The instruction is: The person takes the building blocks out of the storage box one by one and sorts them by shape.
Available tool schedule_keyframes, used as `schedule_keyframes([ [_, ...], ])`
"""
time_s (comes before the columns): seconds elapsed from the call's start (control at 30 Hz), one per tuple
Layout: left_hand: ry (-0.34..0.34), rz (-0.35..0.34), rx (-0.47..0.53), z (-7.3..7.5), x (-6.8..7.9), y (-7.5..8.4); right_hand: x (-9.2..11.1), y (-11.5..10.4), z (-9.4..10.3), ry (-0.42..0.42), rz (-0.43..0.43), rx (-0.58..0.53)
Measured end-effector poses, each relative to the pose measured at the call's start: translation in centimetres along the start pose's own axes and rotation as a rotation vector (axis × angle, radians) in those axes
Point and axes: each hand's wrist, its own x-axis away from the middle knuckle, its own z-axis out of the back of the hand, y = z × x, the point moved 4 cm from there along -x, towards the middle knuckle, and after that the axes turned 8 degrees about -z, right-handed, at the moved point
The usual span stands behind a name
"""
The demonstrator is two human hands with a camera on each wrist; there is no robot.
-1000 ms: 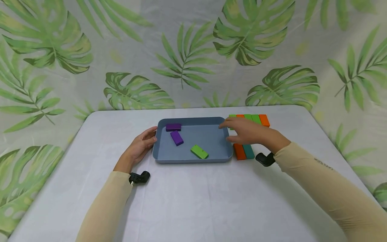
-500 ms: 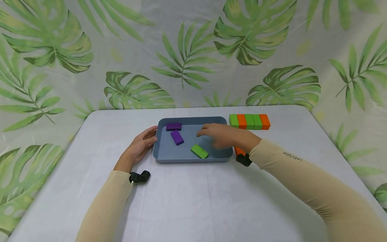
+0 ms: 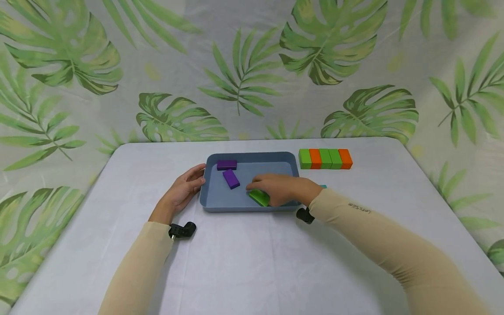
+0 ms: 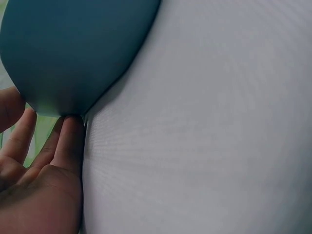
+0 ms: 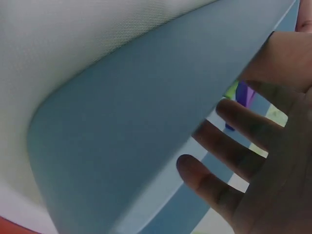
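A blue-grey tray (image 3: 236, 209) lies on the table with two purple blocks, one purple block (image 3: 226, 165) at the back left and another purple block (image 3: 231, 179) angled just in front of it. My right hand (image 3: 281, 188) reaches over the tray's right side, thumb and index finger at opposite ends of a green block (image 3: 257, 197), which it partly covers. In the right wrist view the other fingers (image 5: 200, 178) are spread and hold nothing. My left hand (image 3: 182, 189) rests at the tray's left end, its straight fingertips (image 4: 73, 124) touching the tray wall (image 4: 73, 63).
A row of several green and orange blocks (image 3: 325, 159) stands behind and right of the tray. A sliver of a teal block (image 3: 323, 186) shows past my right wrist. Leaf-patterned cloth (image 3: 252, 78) hangs beyond the white table (image 3: 236, 262).
My right hand has moved left and forward-down from the tray's right edge onto the green block. The left hand, the tray and the purple blocks have stayed put.
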Motion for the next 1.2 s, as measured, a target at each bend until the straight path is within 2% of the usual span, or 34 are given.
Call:
schedule_keyframes([
  [0.77,-0.005,-0.008,0.004,-0.07,0.14,-0.08,-0.54,0.34,-0.59,0.022,-0.017,0.035],
  [1.2,-0.005,-0.006,0.004,0.02,-0.02,-0.20,-0.39,0.54,-0.07,0.031,-0.045,0.017],
])
